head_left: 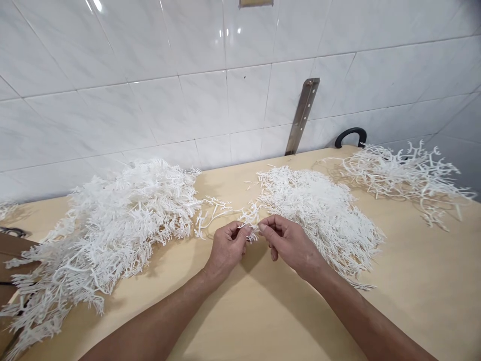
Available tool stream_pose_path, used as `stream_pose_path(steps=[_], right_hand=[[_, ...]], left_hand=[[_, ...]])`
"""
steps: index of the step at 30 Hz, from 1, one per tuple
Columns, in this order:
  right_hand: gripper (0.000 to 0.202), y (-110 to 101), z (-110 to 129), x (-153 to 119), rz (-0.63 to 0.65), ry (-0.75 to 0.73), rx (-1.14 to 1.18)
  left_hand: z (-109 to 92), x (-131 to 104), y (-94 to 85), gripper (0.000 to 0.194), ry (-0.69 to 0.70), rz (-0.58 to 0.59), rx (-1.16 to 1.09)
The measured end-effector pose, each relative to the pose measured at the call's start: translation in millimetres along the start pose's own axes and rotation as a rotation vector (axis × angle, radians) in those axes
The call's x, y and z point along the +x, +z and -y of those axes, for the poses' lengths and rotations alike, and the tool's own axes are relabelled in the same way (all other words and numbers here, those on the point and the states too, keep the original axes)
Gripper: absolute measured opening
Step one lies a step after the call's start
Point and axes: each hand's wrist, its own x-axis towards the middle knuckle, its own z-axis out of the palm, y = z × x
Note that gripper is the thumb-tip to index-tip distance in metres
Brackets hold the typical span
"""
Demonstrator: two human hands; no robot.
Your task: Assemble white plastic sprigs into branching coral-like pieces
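Note:
Between my hands is a small white branching piece, plastic-looking, like a twiggy sprue [249, 214]. My left hand [226, 248] is closed, pinching its lower part between thumb and fingers. My right hand [291, 244] is closed as well, thumb and forefinger pressed together at the piece's right side; exactly what lies between those fingertips is too small to tell. Just beyond my left hand, a few loose white branched strands [212, 213] lie on the table. A flat heap of thin white sticks [319, 215] spreads beside and behind my right hand.
A large tangled pile of white branched pieces [131, 210] covers the left side of the table [240, 311]. More bare branched strands [402, 173] lie at the far right, near a black curved handle [351, 133]. A metal bracket [302, 116] stands against the tiled wall [150, 110].

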Motion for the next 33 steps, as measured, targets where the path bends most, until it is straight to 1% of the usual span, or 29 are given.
stream_pose_path(steps=[3, 5, 9, 12, 14, 17, 20, 23, 28, 31, 33], right_hand=[[0.044, 0, -4, 2, 0.02, 0.079, 0.098], [0.048, 0, -4, 3, 0.042, 0.119, 0.157], [0.051, 2, 1, 1, 0.11, 0.18, 0.234], [0.052, 4, 2, 1, 0.134, 0.198, 0.216], [0.052, 5, 1, 1, 0.147, 0.203, 0.196], [0.048, 4, 1, 1, 0.165, 0.202, 0.238], [0.04, 2, 4, 1, 0.162, 0.208, 0.305], [0.032, 1, 7, 0, 0.161, 0.233, 0.327], [0.02, 0, 9, 1, 0.142, 0.26, 0.328], [0.018, -1, 8, 2, 0.159, 0.23, 0.342], [0.021, -2, 6, 3, 0.177, 0.19, 0.356]], left_hand=[[0, 0, -0.5, 0.035, 0.035, -0.004, -0.004], [0, 0, -1.1, 0.034, 0.063, -0.012, 0.003], [1, 0, -1.8, 0.03, 0.097, -0.043, 0.024], [1, -1, -0.8, 0.027, 0.132, -0.055, 0.04], [0, -2, 0.4, 0.025, 0.167, -0.041, 0.037], [-1, -3, 1.8, 0.023, 0.19, -0.018, 0.023], [1, -4, 1.6, 0.021, 0.209, -0.027, 0.057], [3, -4, 0.3, 0.017, 0.277, -0.049, 0.147], [5, -5, -1.7, 0.015, 0.381, -0.03, 0.265], [5, -4, -3.0, 0.014, 0.391, -0.029, 0.262], [5, -2, -4.0, 0.014, 0.379, -0.036, 0.238]])
